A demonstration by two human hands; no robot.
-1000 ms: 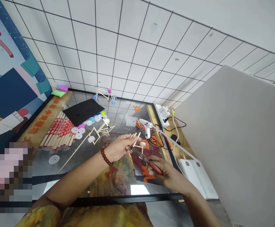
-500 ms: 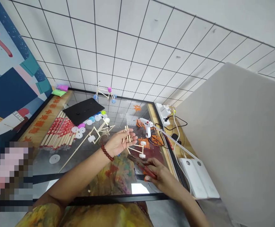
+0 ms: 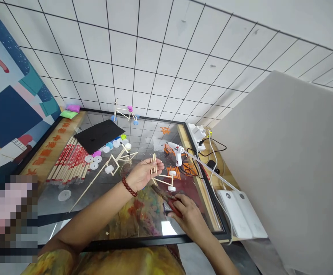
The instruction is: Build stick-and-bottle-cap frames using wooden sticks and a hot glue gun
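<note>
My left hand (image 3: 145, 172) is closed around a few short wooden sticks (image 3: 154, 160) that stand up between thumb and fingers. Red-handled pliers (image 3: 172, 203) sit in my right hand (image 3: 188, 214), their dark jaws pointing toward the left hand. Just beyond the pliers, a small stick frame with white wheels (image 3: 166, 180) rests on the glass tabletop, partly hidden by my left hand. To the left of that hand lies another wooden stick frame (image 3: 120, 156) with a long stick running toward the front.
Wrapped chopsticks (image 3: 69, 160), a black sheet (image 3: 99, 135) and loose plastic wheels (image 3: 94, 165) lie at left. A stick model (image 3: 125, 110) stands at the back. A white glue gun (image 3: 178, 152) lies at right, near cables and a power strip (image 3: 198, 133).
My left fingers have closed more around the short sticks. The pliers and my right hand have shifted slightly left and down. The whole view has tilted a little.
</note>
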